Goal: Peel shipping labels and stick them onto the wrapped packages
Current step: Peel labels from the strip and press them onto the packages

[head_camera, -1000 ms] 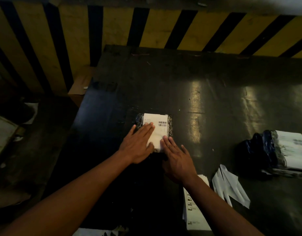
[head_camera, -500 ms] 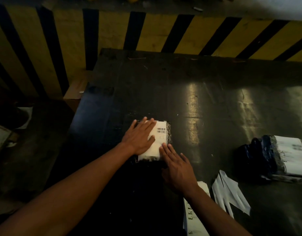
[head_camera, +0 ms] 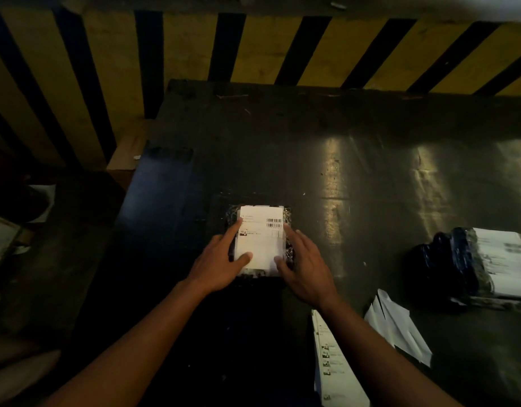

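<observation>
A small dark wrapped package [head_camera: 288, 214] lies on the dark table [head_camera: 356, 171], and a white shipping label [head_camera: 260, 236] with barcodes covers its top. My left hand [head_camera: 219, 262] lies along the package's left side, fingers straight, thumb on the label's lower left corner. My right hand [head_camera: 304, 267] lies along the right side, fingers straight, thumb touching the label's lower right corner. A strip of unpeeled labels [head_camera: 337, 368] lies near the front edge, partly under my right forearm.
Peeled white backing papers [head_camera: 400, 327] lie to the right of the strip. A stack of dark wrapped packages with labels [head_camera: 485, 262] sits at the right edge. A yellow and black striped wall [head_camera: 253, 48] stands behind the table. The floor to the left holds cardboard and papers.
My left hand slid off the label's top to the package's left side. My right hand moved up to the right side. More of the label shows.
</observation>
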